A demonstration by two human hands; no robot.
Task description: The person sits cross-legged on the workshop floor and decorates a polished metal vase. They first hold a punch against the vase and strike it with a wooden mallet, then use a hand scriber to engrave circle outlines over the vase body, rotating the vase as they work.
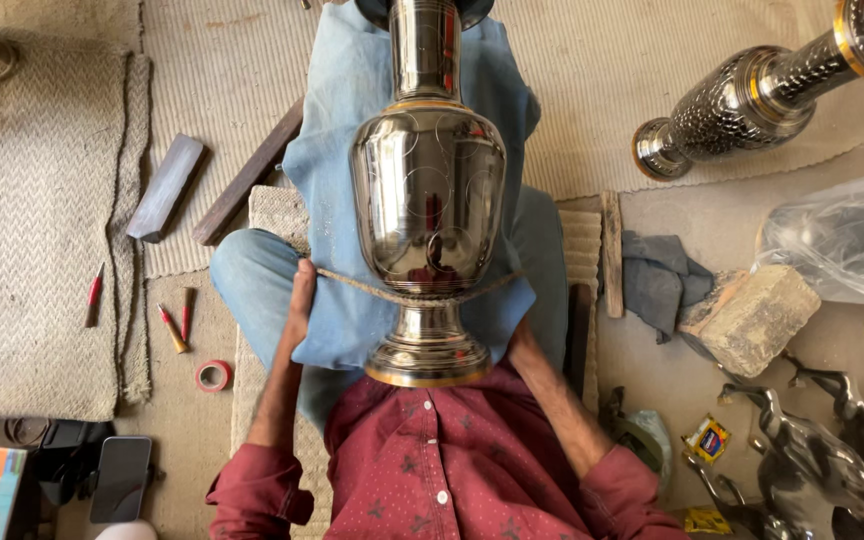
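A polished, bulbous metal vase [428, 200] lies on blue cloth [337, 120], bound by cord [352, 283]. The left hand [301, 295] presses flat, open; the right hand's [520, 345] grip is hidden.

Views: one only, worn on the head; no second view is given for overlap.
Direction: aimed steeply down over the chest and lap toward the floor.
Nearness: close; the metal vase [428, 190] fills the centre.
Coverage: mats at left, another vase [752, 100] at upper right.
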